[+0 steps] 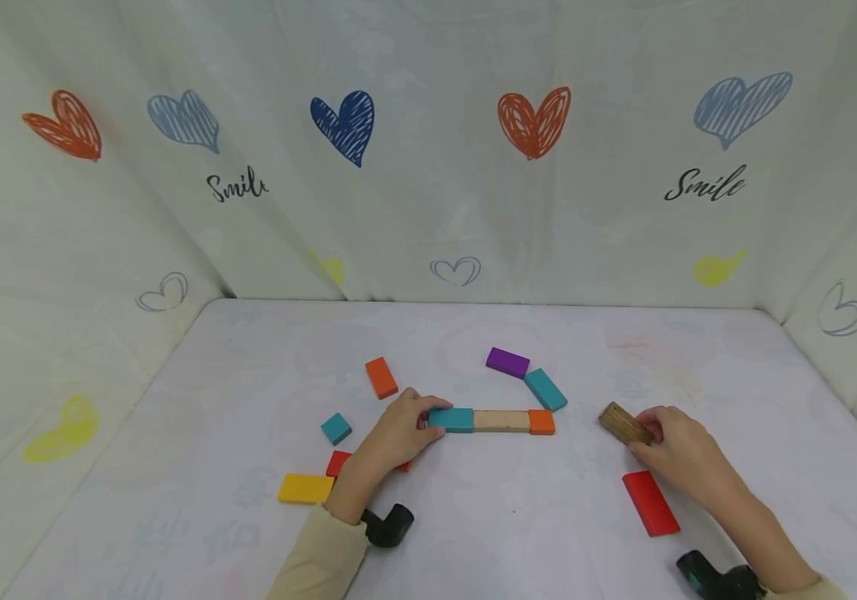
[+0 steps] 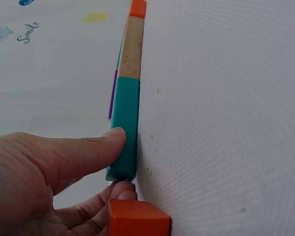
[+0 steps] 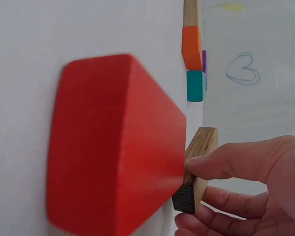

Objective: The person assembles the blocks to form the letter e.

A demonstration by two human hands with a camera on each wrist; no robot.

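A short row of blocks lies mid-table: a teal block (image 1: 453, 420), a pale wooden block (image 1: 501, 421) and an orange block (image 1: 542, 422), end to end. My left hand (image 1: 401, 427) pinches the teal block at its left end, the thumb on its near side, as the left wrist view also shows. Right of the row, my right hand (image 1: 687, 450) holds a brown wooden block (image 1: 622, 422) between thumb and fingers. One end of that block (image 3: 184, 199) looks dark in the right wrist view. A red block (image 1: 651, 503) lies just below the right hand.
Behind the row lie a purple block (image 1: 508, 362) and another teal block (image 1: 546, 389). Around the left forearm are an orange block (image 1: 381, 377), a small teal block (image 1: 336, 428), a yellow block (image 1: 305, 488) and partly hidden red pieces (image 1: 338, 462). A printed curtain (image 1: 428, 208) borders the table.
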